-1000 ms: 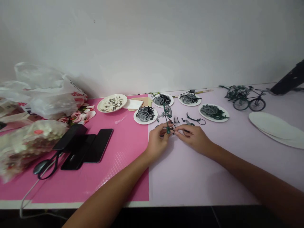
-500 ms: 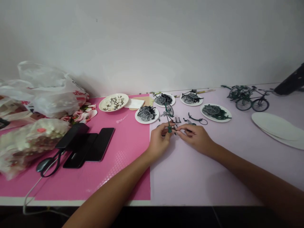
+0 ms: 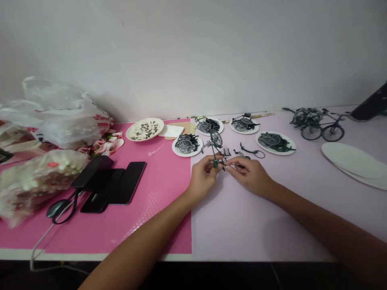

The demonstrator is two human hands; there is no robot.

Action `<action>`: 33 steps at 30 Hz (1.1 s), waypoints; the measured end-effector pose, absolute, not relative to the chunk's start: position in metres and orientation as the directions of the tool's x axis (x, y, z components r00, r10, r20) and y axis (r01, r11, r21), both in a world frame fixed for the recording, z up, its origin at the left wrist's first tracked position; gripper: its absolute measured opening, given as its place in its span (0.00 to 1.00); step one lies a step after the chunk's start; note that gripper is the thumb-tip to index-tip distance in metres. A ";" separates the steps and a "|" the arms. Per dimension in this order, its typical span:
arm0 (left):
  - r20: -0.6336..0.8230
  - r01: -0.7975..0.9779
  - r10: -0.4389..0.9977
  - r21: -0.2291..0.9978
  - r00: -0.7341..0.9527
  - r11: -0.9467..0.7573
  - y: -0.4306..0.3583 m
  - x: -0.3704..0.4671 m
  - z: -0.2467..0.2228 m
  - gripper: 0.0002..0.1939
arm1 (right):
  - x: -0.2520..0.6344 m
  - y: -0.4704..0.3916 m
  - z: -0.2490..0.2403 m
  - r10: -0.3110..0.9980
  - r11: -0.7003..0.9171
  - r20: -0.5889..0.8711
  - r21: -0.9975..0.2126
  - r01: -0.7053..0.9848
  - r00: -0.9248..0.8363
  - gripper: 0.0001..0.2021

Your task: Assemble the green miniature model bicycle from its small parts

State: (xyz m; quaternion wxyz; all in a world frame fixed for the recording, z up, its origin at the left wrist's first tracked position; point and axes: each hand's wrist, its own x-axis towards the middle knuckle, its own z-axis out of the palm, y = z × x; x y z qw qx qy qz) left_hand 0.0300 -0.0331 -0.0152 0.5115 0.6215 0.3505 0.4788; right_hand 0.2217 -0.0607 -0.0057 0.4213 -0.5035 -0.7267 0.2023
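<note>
My left hand (image 3: 203, 174) is closed around a partly built toy bicycle (image 3: 215, 148), tilted with a grey spoked wheel at its upper end. Close against it, my right hand (image 3: 248, 172) pinches at the bicycle's lower part; whatever small piece lies between those fingertips is too small to name. Loose dark parts (image 3: 226, 152) lie on the table just beyond the fingers. A thin curved strip (image 3: 248, 148) and a black ring (image 3: 259, 154) rest behind my right hand.
White plates of bicycle parts stand behind my hands, including a plate of green parts (image 3: 293, 151). Finished toy bicycles (image 3: 323, 128) stand at the back right, near stacked white plates (image 3: 353, 159). Phones (image 3: 128, 183), plastic bags (image 3: 57, 117) and a cream bowl (image 3: 133, 137) occupy the left.
Both hands stay together at the toy bicycle, with only slight finger movement. The bicycle's tilt is almost the same, and the view has shifted a little.
</note>
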 end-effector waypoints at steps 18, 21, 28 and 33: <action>0.247 0.016 0.918 0.964 0.312 -0.265 -0.033 0.029 -0.013 0.13 | 0.224 -0.059 -0.009 0.907 0.407 0.392 -0.716 0.567 -0.156 0.11; 0.247 0.027 0.916 0.963 0.315 -0.269 -0.032 0.028 -0.014 0.13 | 0.224 -0.059 -0.009 0.907 0.407 0.389 -0.715 0.569 -0.161 0.11; 0.267 0.038 0.909 0.955 0.319 -0.294 -0.032 0.026 -0.013 0.14 | 0.224 -0.060 -0.006 0.911 0.403 0.373 -0.720 0.565 -0.175 0.10; 0.270 0.032 0.909 0.955 0.318 -0.294 -0.033 0.026 -0.012 0.14 | 0.224 -0.059 -0.007 0.911 0.406 0.365 -0.723 0.559 -0.190 0.11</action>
